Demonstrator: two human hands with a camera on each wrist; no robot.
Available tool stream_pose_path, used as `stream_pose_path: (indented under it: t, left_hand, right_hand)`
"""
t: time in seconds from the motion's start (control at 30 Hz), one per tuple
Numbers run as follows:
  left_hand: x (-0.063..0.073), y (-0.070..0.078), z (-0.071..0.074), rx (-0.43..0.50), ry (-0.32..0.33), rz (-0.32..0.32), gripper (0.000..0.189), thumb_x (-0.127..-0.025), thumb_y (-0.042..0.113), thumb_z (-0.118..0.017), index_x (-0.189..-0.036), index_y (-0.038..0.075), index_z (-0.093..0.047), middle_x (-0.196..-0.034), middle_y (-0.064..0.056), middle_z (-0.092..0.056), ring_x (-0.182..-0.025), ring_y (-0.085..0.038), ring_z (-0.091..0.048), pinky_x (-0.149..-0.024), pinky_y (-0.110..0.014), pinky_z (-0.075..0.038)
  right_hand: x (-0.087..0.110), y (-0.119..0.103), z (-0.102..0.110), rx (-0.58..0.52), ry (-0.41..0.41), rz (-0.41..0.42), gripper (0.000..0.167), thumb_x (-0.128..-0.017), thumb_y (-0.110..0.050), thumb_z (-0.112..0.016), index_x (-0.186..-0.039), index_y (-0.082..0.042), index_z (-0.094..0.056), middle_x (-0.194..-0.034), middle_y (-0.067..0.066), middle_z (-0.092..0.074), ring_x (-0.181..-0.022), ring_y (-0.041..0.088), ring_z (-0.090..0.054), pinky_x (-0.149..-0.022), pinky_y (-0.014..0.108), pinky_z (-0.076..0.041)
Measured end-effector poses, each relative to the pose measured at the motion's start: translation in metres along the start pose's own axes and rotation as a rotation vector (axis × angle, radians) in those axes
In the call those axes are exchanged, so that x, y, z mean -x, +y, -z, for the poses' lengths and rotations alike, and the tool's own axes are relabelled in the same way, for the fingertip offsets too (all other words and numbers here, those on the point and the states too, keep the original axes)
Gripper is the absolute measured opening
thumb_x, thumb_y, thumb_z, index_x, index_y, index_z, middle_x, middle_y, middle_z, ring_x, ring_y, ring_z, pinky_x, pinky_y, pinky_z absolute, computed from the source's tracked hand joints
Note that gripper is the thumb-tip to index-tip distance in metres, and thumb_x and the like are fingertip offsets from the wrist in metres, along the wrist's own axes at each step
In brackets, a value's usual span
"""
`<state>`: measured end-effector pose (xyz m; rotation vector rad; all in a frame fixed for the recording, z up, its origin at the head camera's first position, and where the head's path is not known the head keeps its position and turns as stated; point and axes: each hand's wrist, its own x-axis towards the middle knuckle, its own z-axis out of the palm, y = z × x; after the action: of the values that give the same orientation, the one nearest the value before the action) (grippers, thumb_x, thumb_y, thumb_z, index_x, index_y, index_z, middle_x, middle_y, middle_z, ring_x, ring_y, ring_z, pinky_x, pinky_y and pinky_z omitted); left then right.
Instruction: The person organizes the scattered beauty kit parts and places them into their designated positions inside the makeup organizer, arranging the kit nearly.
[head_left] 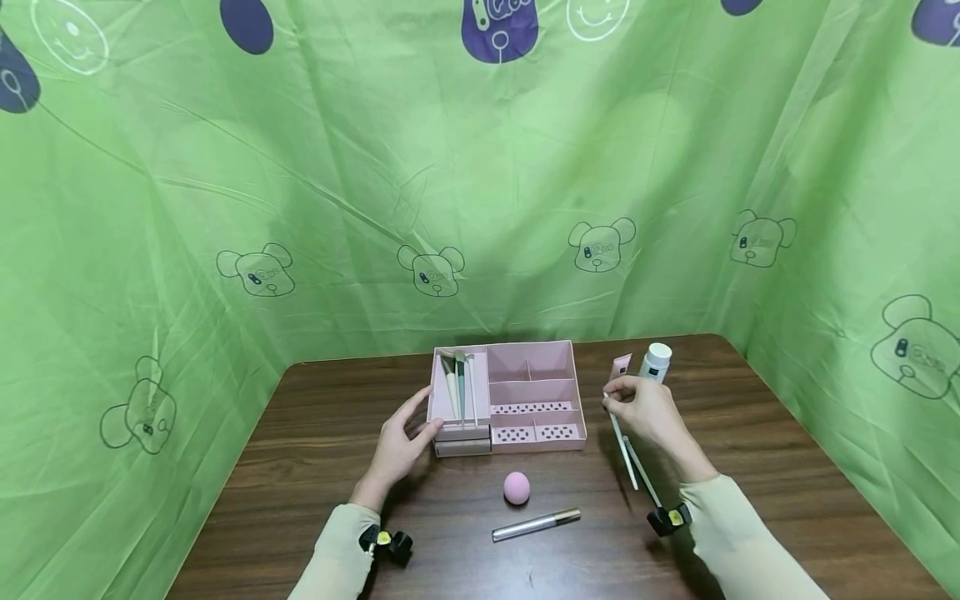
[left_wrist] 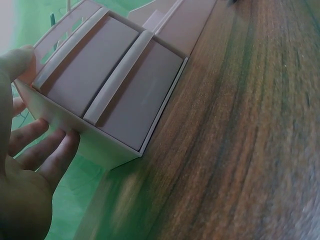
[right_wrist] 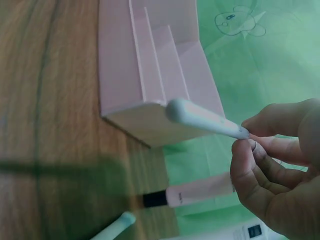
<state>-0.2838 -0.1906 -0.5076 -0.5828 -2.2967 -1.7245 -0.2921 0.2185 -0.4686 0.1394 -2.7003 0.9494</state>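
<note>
A pink desk organizer (head_left: 536,373) stands at the back of the table, with several makeup brushes (head_left: 461,383) in its left compartment. My left hand (head_left: 397,446) holds its front left corner, thumb at the top front edge and fingertips against the side wall. Two drawers (left_wrist: 120,80) show on its front in the left wrist view. To the right, my right hand (head_left: 648,408) pinches a slim pale makeup brush (right_wrist: 207,119) by one end, its rounded handle end pointing away from the fingers. The brush's other end is hidden by the fingers. Another pale green brush (head_left: 642,471) lies below that hand.
Beyond the right hand stand a pink tube (head_left: 620,365) with a black cap and a white bottle (head_left: 656,362). A pink ball (head_left: 517,488) and a silver tube (head_left: 536,525) lie in front of the organizer. Green printed cloth (head_left: 495,183) hangs around the table.
</note>
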Motion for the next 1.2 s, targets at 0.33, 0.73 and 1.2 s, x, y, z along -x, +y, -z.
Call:
stream_pose_path:
  t: [0.33, 0.73, 1.2]
  left_hand:
    - [0.000, 0.002, 0.000, -0.007, 0.001, -0.005, 0.058, -0.091, 0.010, -0.069, -0.142, -0.003, -0.045, -0.140, -0.027, -0.050, -0.125, -0.040, -0.052, -0.098, -0.051, -0.051]
    - [0.001, 0.000, 0.001, -0.012, -0.005, -0.015, 0.058, -0.091, 0.011, -0.069, -0.143, -0.002, -0.045, -0.140, -0.027, -0.050, -0.126, -0.039, -0.052, -0.098, -0.051, -0.050]
    - [0.000, -0.002, 0.002, -0.023, -0.007, -0.009, 0.059, -0.092, 0.016, -0.069, -0.143, 0.000, -0.045, -0.143, -0.024, -0.048, -0.128, -0.038, -0.050, -0.099, -0.050, -0.050]
  right_hand:
    - [-0.012, -0.017, -0.002, -0.029, -0.022, 0.045, 0.012, -0.081, -0.015, -0.074, -0.092, -0.011, -0.075, -0.076, -0.003, -0.070, -0.068, 0.010, -0.061, -0.066, 0.028, -0.049]
    - [-0.024, -0.037, -0.009, -0.042, 0.009, 0.058, 0.011, -0.082, -0.018, -0.074, -0.092, -0.014, -0.075, -0.075, -0.005, -0.070, -0.065, 0.010, -0.062, -0.063, 0.027, -0.047]
    - [-0.037, -0.058, -0.018, -0.155, -0.016, 0.072, 0.012, -0.083, -0.015, -0.073, -0.094, -0.010, -0.074, -0.079, 0.001, -0.073, -0.064, 0.007, -0.065, -0.104, 0.059, -0.038]
